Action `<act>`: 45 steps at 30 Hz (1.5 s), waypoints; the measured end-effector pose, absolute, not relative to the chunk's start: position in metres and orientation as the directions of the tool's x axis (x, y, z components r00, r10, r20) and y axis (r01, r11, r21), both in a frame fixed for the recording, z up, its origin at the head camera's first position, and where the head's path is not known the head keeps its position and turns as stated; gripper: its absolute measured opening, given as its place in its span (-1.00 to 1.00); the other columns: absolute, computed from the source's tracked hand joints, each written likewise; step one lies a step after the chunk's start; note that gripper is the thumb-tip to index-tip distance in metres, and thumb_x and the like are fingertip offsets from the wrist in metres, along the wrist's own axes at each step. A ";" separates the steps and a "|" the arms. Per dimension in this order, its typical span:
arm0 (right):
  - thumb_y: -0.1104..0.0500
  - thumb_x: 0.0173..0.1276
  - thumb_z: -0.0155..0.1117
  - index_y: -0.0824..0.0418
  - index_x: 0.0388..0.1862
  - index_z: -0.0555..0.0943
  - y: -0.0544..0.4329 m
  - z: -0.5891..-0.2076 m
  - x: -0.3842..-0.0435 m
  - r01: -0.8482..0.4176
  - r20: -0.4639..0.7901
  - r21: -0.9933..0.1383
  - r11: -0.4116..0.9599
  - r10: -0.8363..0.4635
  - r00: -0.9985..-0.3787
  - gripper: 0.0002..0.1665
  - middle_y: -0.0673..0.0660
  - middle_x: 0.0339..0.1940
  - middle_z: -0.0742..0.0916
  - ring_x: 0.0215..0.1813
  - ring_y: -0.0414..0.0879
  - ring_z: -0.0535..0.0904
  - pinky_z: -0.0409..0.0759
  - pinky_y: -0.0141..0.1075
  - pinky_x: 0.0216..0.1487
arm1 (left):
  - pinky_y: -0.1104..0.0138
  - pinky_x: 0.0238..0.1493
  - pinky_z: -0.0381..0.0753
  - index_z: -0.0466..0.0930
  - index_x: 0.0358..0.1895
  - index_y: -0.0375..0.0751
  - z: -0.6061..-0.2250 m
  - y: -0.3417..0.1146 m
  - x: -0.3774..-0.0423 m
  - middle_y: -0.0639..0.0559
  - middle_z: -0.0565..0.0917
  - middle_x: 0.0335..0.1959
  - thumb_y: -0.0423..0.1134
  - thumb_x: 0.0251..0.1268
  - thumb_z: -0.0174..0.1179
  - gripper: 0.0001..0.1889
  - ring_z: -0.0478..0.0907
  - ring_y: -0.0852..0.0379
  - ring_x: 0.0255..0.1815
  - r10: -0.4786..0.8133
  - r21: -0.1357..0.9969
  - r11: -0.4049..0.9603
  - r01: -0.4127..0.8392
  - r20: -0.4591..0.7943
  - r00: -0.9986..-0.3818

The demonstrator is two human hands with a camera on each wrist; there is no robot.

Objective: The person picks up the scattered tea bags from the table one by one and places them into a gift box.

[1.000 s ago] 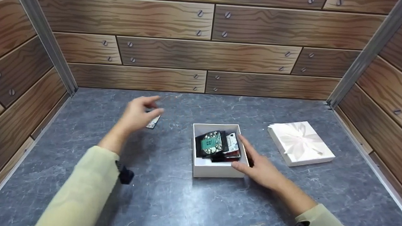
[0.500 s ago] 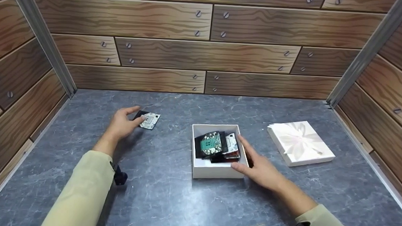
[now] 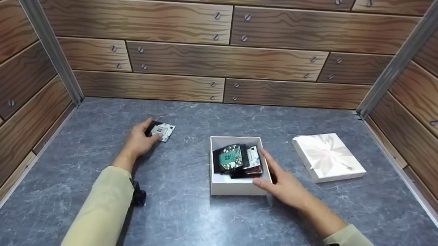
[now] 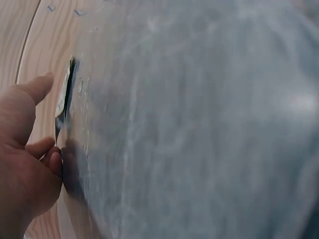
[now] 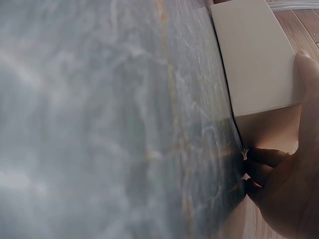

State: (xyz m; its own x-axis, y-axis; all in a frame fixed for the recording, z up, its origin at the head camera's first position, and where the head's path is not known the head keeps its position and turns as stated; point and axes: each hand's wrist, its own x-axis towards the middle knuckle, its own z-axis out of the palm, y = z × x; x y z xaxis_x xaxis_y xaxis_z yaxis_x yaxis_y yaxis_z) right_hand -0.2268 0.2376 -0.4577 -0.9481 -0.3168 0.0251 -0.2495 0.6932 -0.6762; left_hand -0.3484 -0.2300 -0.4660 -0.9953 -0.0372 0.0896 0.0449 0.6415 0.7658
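Observation:
My left hand is at the left end of a thin flat piece, black with a pale patterned face, lying on the grey marbled table. Its thumb lies over the near edge and its fingers bend at the left end. In the left wrist view, the thin piece appears edge-on beside the fingers. My right hand holds the right side of an open white box, thumb at the near right corner. Inside are several similar flat pieces; a green-faced one lies on top. The right wrist view shows fingers bent beside the box wall.
A white lid with a pale ribbon bow lies right of the box. Wood-patterned walls enclose the table at the back and both sides, with grey metal posts in the back corners.
My left hand has moved left and down from above the flat piece to its left end, and its fingers have closed in on it. The right hand stays at the box.

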 end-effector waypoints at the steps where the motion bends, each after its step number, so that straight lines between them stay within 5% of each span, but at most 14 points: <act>1: -0.37 0.44 0.34 -0.38 0.79 -0.14 0.237 -0.457 -0.227 -0.246 0.023 -0.676 0.695 -0.314 -0.949 0.16 0.52 0.54 0.41 0.33 0.55 0.52 0.40 0.50 0.30 | -0.02 0.64 0.11 0.19 0.65 -0.37 -0.466 -0.230 -0.349 -0.43 0.28 0.59 -0.20 0.51 0.31 -0.23 0.17 -0.32 0.63 -0.041 0.755 0.654 0.047 0.097 -0.994; 11: -0.39 0.42 0.35 -0.42 0.77 -0.12 0.236 -0.460 -0.225 -0.240 0.022 -0.674 0.698 -0.306 -0.952 0.16 0.50 0.54 0.43 0.32 0.52 0.54 0.41 0.49 0.29 | -0.09 0.61 0.14 0.26 0.61 -0.40 -0.463 -0.227 -0.349 -0.47 0.36 0.53 -0.21 0.46 0.35 -0.24 0.24 -0.41 0.57 -0.041 0.670 0.741 0.044 0.110 -0.993; 21: -0.32 0.45 0.35 -0.29 0.80 -0.07 0.236 -0.461 -0.226 -0.272 0.053 -0.684 0.677 -0.325 -0.944 0.13 0.47 0.52 0.48 0.33 0.47 0.55 0.43 0.42 0.34 | -0.28 0.45 0.27 0.38 0.59 -0.20 -0.458 -0.223 -0.347 -0.50 0.42 0.45 -0.23 0.39 0.36 -0.28 0.31 -0.46 0.47 -0.027 0.612 0.790 0.020 0.067 -0.997; 29: -0.34 0.45 0.34 -0.32 0.79 -0.08 0.236 -0.459 -0.225 -0.264 0.045 -0.677 0.687 -0.319 -0.947 0.13 0.44 0.54 0.47 0.35 0.49 0.53 0.41 0.45 0.33 | -0.08 0.48 0.35 0.54 0.45 -0.32 -0.455 -0.224 -0.345 -0.41 0.53 0.40 -0.40 0.27 0.42 -0.37 0.43 -0.31 0.42 0.028 0.687 0.724 0.061 0.059 -0.998; 38: -0.36 0.46 0.32 -0.35 0.79 -0.11 0.236 -0.458 -0.226 -0.258 0.034 -0.668 0.698 -0.318 -0.948 0.13 0.44 0.58 0.41 0.38 0.55 0.48 0.37 0.49 0.34 | -0.01 0.40 0.46 0.72 0.17 -0.37 -0.454 -0.227 -0.334 -0.32 0.68 0.23 -0.28 0.21 0.56 -0.53 0.54 -0.25 0.30 0.068 0.736 0.672 0.084 0.052 -0.996; 45: -0.36 0.46 0.32 -0.34 0.79 -0.10 0.236 -0.456 -0.227 -0.264 0.036 -0.673 0.691 -0.325 -0.945 0.12 0.49 0.55 0.43 0.36 0.54 0.50 0.37 0.48 0.34 | 0.06 0.31 0.53 0.71 0.25 -0.36 -0.449 -0.230 -0.327 -0.30 0.69 0.24 -0.26 0.35 0.46 -0.55 0.56 -0.17 0.28 0.105 0.749 0.654 0.102 0.043 -0.994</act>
